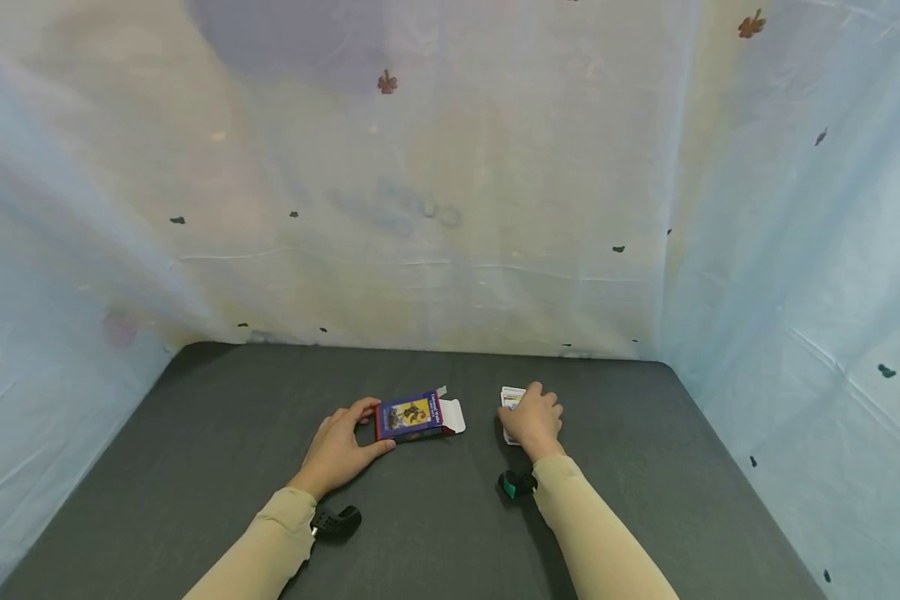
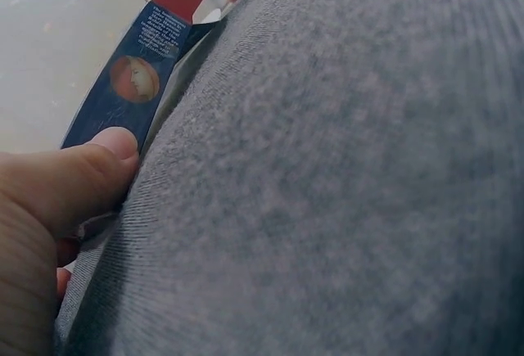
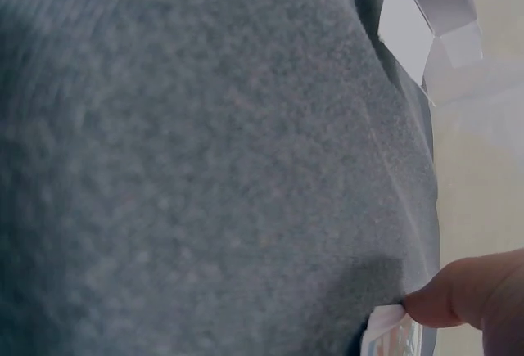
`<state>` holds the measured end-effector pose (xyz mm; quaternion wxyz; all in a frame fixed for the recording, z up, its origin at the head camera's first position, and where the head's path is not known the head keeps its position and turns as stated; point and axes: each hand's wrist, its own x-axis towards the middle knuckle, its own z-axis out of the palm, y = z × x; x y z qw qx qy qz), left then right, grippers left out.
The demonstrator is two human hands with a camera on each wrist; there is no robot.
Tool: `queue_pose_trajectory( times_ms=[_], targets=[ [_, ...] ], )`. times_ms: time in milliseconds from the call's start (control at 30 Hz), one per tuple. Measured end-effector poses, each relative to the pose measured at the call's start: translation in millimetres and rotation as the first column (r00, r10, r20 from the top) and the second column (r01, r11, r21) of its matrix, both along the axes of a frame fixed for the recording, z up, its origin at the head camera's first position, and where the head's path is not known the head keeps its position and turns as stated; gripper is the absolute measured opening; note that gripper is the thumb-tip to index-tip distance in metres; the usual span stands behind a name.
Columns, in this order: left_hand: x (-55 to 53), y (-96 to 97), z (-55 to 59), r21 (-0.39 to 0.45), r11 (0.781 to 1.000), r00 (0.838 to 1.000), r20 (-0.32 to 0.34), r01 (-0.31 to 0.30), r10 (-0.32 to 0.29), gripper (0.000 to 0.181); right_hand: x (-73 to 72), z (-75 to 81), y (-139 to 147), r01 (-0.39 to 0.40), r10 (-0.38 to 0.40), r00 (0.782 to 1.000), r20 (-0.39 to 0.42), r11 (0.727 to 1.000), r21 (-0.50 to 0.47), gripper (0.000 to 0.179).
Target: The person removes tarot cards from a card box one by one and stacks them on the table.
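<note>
A small blue and red card box (image 1: 408, 415) with a yellow picture lies flat on the dark table, its white end flap hanging open toward the right. My left hand (image 1: 337, 450) grips the closed left end, thumb at the near side and fingers at the far side. The left wrist view shows the thumb pressed on the box's blue side (image 2: 135, 79). Right of the box, my right hand (image 1: 536, 419) holds a small stack of cards (image 1: 512, 397) on the table and covers part of it. In the right wrist view, the thumb touches the cards' (image 3: 393, 335) edge.
The dark cloth-covered table (image 1: 435, 517) has rounded far corners. A pale hanging sheet (image 1: 450, 167) with leaf marks rises behind it and along both sides. Each wrist wears a black band, the left band (image 1: 336, 523) close to the table.
</note>
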<state>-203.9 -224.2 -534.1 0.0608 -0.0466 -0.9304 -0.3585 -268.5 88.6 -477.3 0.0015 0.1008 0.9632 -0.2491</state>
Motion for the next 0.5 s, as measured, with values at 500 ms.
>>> queue_pose_trajectory(
  times_ms=[500],
  targets=[
    [-1.7, 0.3, -2.9, 0.007, 1.000, 1.000, -0.019, -0.008, 0.008, 0.076, 15.5, -12.3, -23, -0.121, 0.099, 0.952, -0.290, 0.991, -0.061, 0.053]
  ],
)
